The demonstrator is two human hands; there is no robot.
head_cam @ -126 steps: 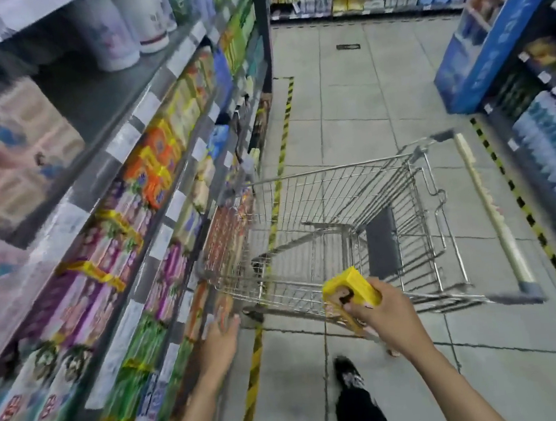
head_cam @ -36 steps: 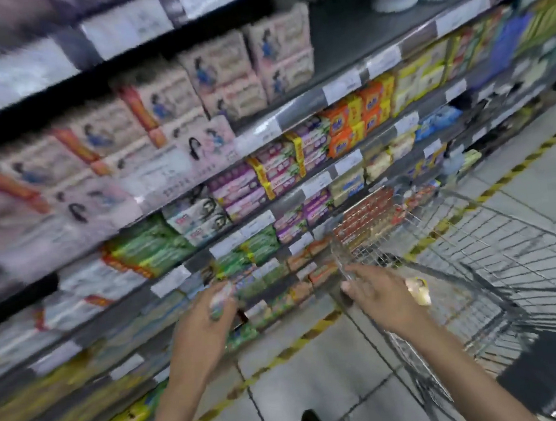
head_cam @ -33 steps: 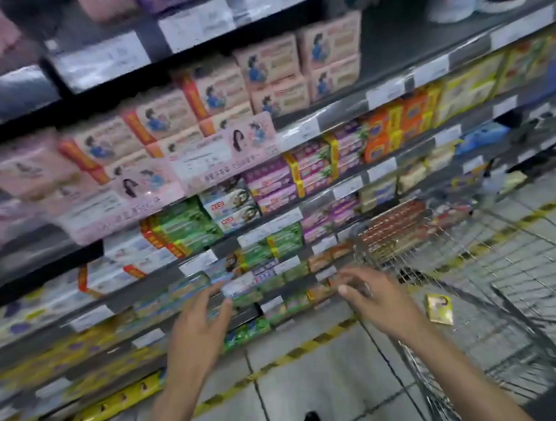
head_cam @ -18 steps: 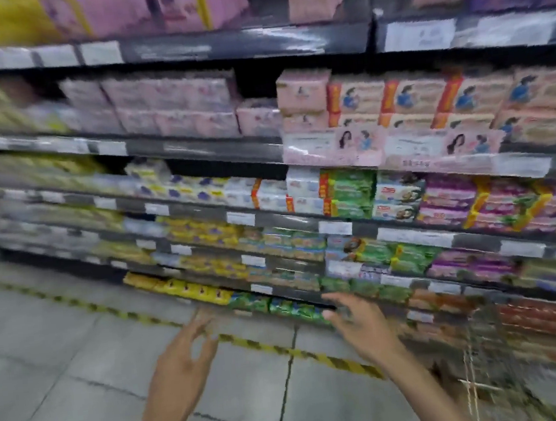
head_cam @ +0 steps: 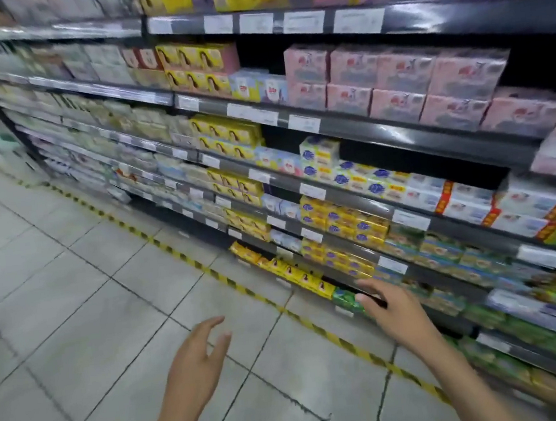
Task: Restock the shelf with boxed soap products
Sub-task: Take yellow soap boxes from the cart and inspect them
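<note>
Long dark shelves (head_cam: 408,133) packed with boxed soap run along the right side of the aisle. A row of yellow soap boxes (head_cam: 296,274) lies on the lowest shelf, with more yellow boxes (head_cam: 228,137) stacked on higher shelves. My left hand (head_cam: 199,363) hovers over the floor tiles with relaxed fingers and holds nothing. My right hand (head_cam: 391,311) reaches toward the low shelf beside green packs (head_cam: 346,297), fingers spread, holding nothing. It sits just right of the yellow row, apart from it.
Pink boxes (head_cam: 393,80) fill the upper right shelf. A yellow and black striped line (head_cam: 207,271) runs on the grey tiled floor along the shelf base. Price labels (head_cam: 312,191) line every shelf edge. No cart is in view.
My view has swung left along the shelves and the cart has left the frame. The yellow box once in my right hand is gone; both hands now hover with nothing in them.
</note>
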